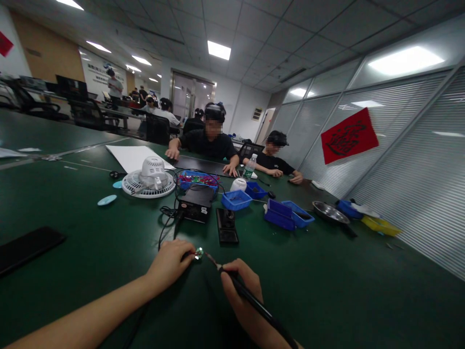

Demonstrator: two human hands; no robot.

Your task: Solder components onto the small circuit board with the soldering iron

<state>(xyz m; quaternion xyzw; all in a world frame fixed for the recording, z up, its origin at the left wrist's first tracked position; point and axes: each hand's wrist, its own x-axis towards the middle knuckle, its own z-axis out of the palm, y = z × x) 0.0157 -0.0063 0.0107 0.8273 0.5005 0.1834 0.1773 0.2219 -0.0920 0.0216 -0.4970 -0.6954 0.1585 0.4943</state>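
Office room, green bench [345, 291]; black box [196, 203] and black stand [227, 227] sat inboard of the near edge, which was out of frame. The small green board [199, 253] was nearer that edge, just above the bench or on it, couldn't tell. Iron tip sat just beside it, no contact visible; finished joints, if any, too small to make out, so what was left was unclear. Left hand [176, 256] pinched the board's left side, forearm from lower left. Right hand [244, 286] gripped the soldering iron [253, 303] pen-style, handle slanting back lower right.
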